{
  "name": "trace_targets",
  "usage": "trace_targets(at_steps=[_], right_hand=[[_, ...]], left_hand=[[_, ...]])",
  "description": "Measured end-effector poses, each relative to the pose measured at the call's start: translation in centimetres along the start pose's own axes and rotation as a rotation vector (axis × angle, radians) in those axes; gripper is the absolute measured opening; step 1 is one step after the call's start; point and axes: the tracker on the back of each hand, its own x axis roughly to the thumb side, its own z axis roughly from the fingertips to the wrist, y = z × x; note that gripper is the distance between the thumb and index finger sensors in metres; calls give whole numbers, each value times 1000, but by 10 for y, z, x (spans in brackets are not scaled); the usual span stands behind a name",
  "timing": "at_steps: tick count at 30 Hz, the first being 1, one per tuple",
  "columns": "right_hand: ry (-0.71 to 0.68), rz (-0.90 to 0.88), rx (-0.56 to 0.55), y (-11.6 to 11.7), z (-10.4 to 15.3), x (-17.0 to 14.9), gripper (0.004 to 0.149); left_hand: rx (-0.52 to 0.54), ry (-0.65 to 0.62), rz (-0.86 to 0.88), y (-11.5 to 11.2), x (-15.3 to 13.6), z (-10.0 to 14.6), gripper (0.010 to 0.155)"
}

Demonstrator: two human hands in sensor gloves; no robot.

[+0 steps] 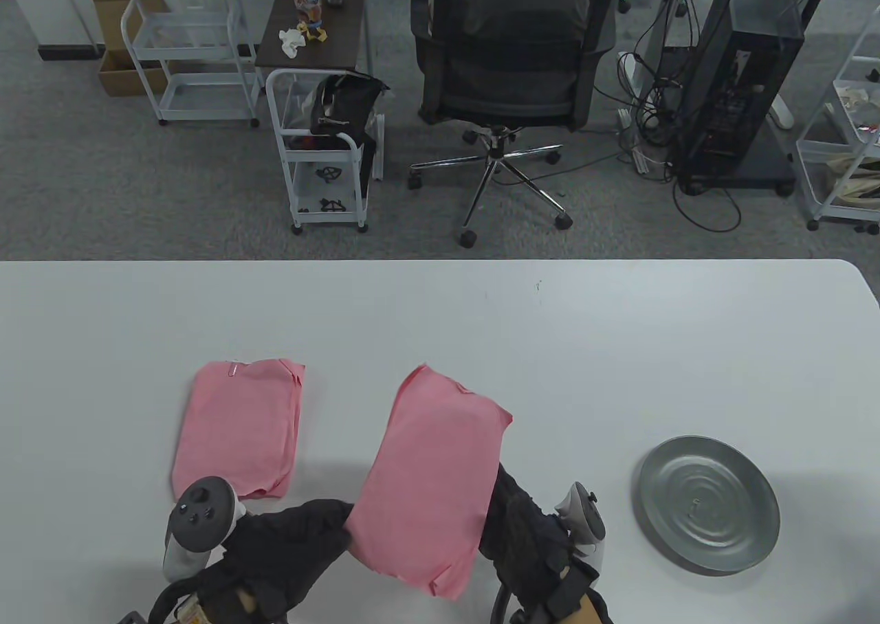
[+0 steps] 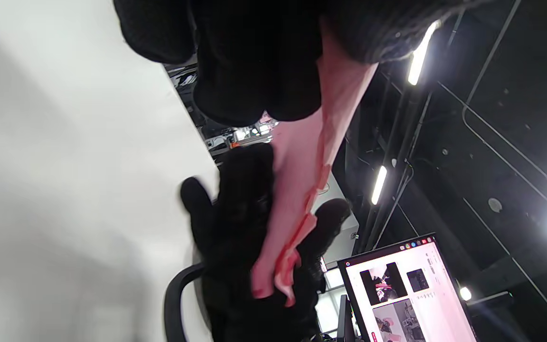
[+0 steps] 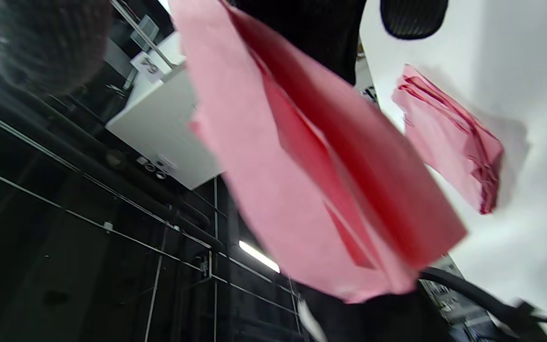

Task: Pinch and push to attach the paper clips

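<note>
Holding the pink paper stack (image 1: 430,476) off the white counter (image 1: 619,349) w/ both hands: left hand (image 1: 289,545) grips its left edge, right hand (image 1: 526,535) its right. Long axis runs away from me, tilted right; far short edge is free. Clipped pink stack (image 1: 239,428) lies left; clips presumably in the grey metal dish (image 1: 709,504), nearer my right.

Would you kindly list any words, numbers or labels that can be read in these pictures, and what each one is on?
Two digits on a small tag fixed to the white box overhead in the right wrist view: tilted and blurred, not surely readable.
Text on the monitor in the left wrist view: too small to read.
Nothing legible in the table view.
</note>
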Motion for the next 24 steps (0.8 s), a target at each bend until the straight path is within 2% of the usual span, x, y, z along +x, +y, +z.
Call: trace_targets(at_steps=[3,6,8,10,11,13,15,17,20,22,23,24], right_hand=[[-15,112,-88,4,1,4,67],[-45,243,-119,8,2,11,50],[-66,344,-155,11,3,18,43],[-91,551,-182,13,4,23,42],[-101,597,-176,14,5,24,41],[-120,647,-147,18,3,23,41],[-133,616,-121,22,1,21,40],[-153,613,-91,30,-3,20,40],[-188,702,-79,40,-10,21,40],[-168,770,-100,42,-17,20,41],[-148,786,-105,41,-18,18,41],[-122,813,-119,37,-20,14,42]], left_hand=[[-8,78,19,-2,-25,5,41],[-64,152,-62,-5,-40,2,42],[-148,246,-113,-8,-50,-2,43],[-336,367,-141,-12,-60,-5,46],[-340,376,-152,-13,-61,-3,55],[-237,313,-147,-8,-60,-2,84],[-132,162,-48,0,-53,-4,95],[-33,27,68,8,-42,-5,92],[46,-35,144,19,-25,-12,77],[20,-50,126,25,-21,-18,57],[44,-64,86,27,-22,-19,48],[73,-57,26,27,-26,-17,45]])
